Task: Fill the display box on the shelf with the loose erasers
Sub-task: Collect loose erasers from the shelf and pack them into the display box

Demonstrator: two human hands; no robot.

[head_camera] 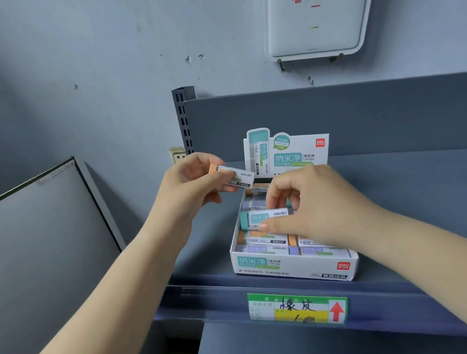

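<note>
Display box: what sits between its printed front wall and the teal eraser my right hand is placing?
In the head view, rows of erasers in orange and purple fill that stretch between the front wall and the teal eraser pinched by the right hand.

white router (316, 19) on wall, above right hand | wall socket (177, 155) just behind left hand | price label (297, 307) below both hands | grey board (42, 231) left of left forearm

Right half of the display box (288, 267) interior behind the right hand (314, 207).

The left hand (191, 179) grips an orange eraser (231, 177); the right hand (309, 207) pinches a teal eraser (263, 218) inside the display box (291, 266).
</note>
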